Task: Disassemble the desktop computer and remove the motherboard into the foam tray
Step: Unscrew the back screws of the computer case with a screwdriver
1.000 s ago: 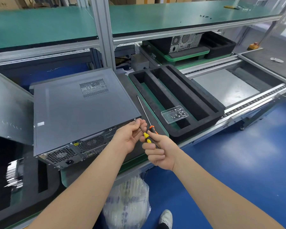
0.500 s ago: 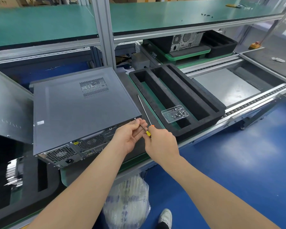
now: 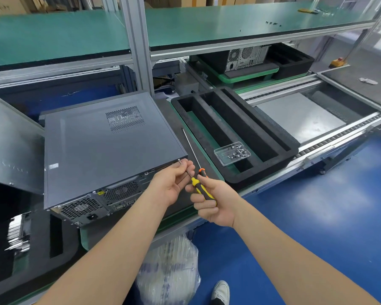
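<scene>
A grey desktop computer [image 3: 101, 150] lies on its side on the bench, rear panel facing me, side cover closed. My right hand [image 3: 213, 201] grips the yellow-and-black handle of a screwdriver [image 3: 198, 187]. Its shaft runs up-left to a screw [image 3: 179, 160] at the case's rear right corner. My left hand [image 3: 174, 181] pinches the shaft just below the tip. The black foam tray [image 3: 271, 130] with long slots sits to the right of the case.
A clear plastic box of screws [image 3: 232, 153] lies in the tray. A second long screwdriver [image 3: 191, 148] lies between case and tray. A loose grey panel [image 3: 9, 146] leans at left. Another computer [image 3: 244, 57] stands at the back. A conveyor [image 3: 317, 119] runs at right.
My right hand turned on the screwdriver handle and drew back slightly, so the yellow handle shows again. My left hand stays at the shaft by the corner screw.
</scene>
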`<state>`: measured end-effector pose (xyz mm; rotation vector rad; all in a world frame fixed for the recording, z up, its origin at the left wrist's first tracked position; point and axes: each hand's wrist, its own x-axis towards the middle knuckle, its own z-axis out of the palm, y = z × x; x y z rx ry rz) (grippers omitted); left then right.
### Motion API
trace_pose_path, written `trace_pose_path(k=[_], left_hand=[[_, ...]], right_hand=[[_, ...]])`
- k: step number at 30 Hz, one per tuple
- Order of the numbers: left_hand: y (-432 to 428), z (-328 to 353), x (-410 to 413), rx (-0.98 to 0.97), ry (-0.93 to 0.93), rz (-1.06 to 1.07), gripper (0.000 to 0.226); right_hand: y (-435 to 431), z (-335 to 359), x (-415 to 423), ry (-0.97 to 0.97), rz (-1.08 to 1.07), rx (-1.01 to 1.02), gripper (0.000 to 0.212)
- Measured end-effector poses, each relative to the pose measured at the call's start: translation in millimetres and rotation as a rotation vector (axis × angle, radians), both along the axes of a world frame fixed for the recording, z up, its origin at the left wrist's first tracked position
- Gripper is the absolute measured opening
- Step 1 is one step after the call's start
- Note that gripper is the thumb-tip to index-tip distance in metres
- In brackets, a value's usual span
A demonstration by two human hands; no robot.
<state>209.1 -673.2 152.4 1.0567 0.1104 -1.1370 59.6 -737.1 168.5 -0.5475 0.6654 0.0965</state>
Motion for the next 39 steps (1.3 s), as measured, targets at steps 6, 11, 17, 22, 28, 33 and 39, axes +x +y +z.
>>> trace_pose_path(k=[6, 11, 17, 22, 28, 33, 39], left_hand=[[3, 0, 1, -0.011, 0.015, -0.007, 0.016], [1, 3, -4, -0.027, 0.031, 0.01, 0.018], [3, 6, -6, -0.042, 0.066, 0.044, 0.02], [2, 5, -8, -0.032, 0.04, 0.054, 0.014], [-2, 3, -6, -0.002, -0.002, 0.019, 0.016], [-1, 2, -4, -0.02, 0.023, 0.021, 0.015], [3, 4, -4, -0.02, 0.03, 0.026, 0.019]], right_hand=[[6, -6, 6, 0.039, -0.036, -0.257, 0.034], [11, -1, 9, 0.259, -0.012, -1.042, 0.033], [16, -2, 14, 0.443, 0.094, -2.195, 0.022], [16, -8, 16, 0.485, 0.073, -2.192, 0.022], [2, 1, 11, 0.207, -0.027, -0.688, 0.043], [-4, -7, -9, -0.088, -0.014, 0.113, 0.04], [5, -9, 2, 0.112, -0.06, -0.507, 0.039]])
